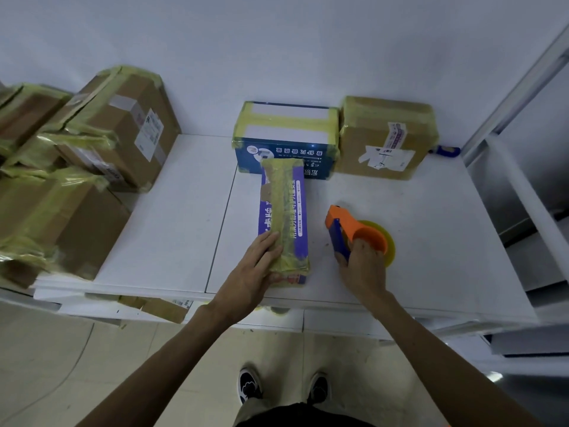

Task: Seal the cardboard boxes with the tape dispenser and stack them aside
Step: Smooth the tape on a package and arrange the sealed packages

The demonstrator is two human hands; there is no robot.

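A long narrow purple box (284, 217) lies on the white table (172, 217), a strip of yellow tape running along its top. My left hand (257, 269) holds its near end, fingers over the top and thumb at the front face. To the right, my right hand (361, 263) grips the orange and blue tape dispenser (348, 232), which rests on the table with its yellow tape roll (385, 238) beside the hand. The dispenser is apart from the purple box.
A taped blue box (286, 140) and a taped brown box (388, 140) stand at the back against the wall. Several taped brown boxes (92, 161) are piled at the left. A blue object (446, 150) lies behind the brown box. Metal shelving (523, 167) is at the right.
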